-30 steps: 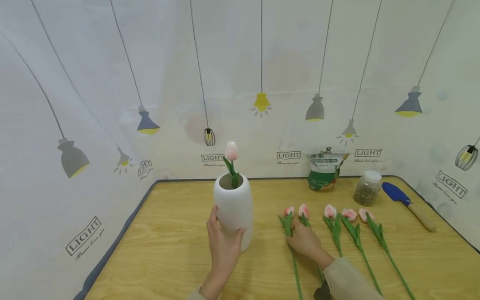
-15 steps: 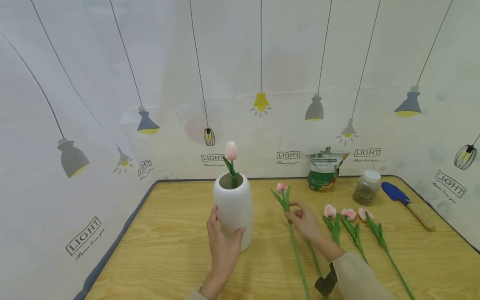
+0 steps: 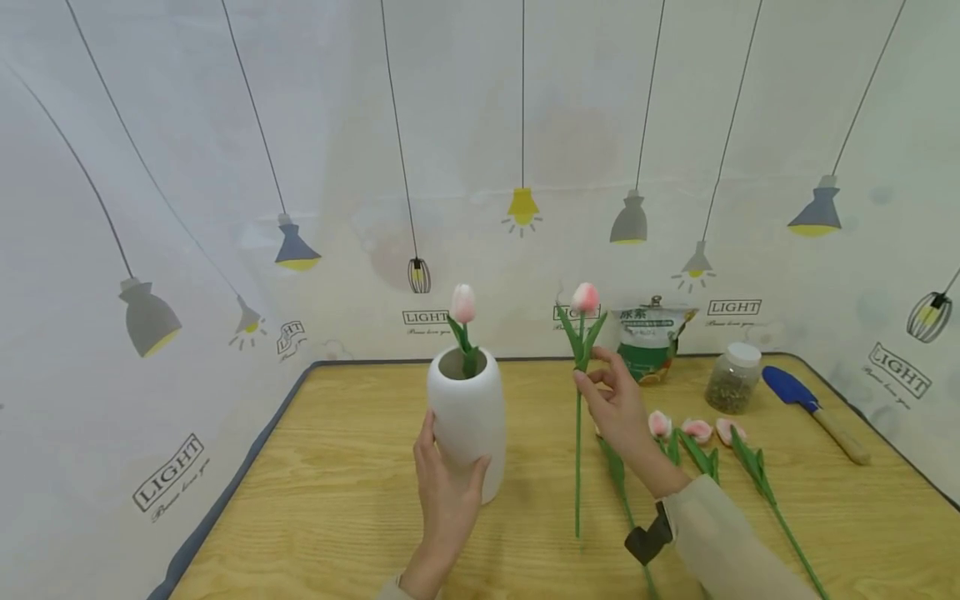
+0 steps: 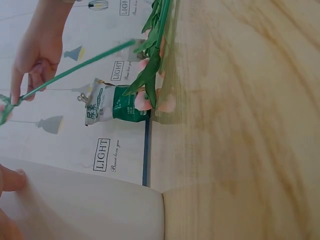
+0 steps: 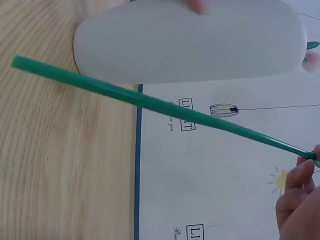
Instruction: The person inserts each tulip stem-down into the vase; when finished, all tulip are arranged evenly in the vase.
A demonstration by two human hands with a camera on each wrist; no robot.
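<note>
A white vase (image 3: 468, 425) stands on the wooden table with one pale pink tulip (image 3: 463, 304) in its mouth. My left hand (image 3: 447, 492) holds the vase low on its near side, thumb and fingers spread round it. To the right, my right hand (image 3: 618, 408) pinches another pink tulip (image 3: 585, 298) just below its leaves. That tulip is upright, its green stem (image 5: 150, 102) hanging down beside the vase. In the left wrist view the stem's lower end is clear of the table. More tulips (image 3: 697, 431) lie on the table, partly hidden by the right arm.
Behind the right hand stands a green and white pouch (image 3: 647, 350) closed with a clip. Next to it are a jar with a white lid (image 3: 733, 379) and a blue trowel with a wooden handle (image 3: 813, 408). A printed wall sheet (image 3: 360, 192) borders the table (image 3: 322, 500).
My right hand has picked a tulip up from the table and raised it upright. The left hand stays on the vase.
</note>
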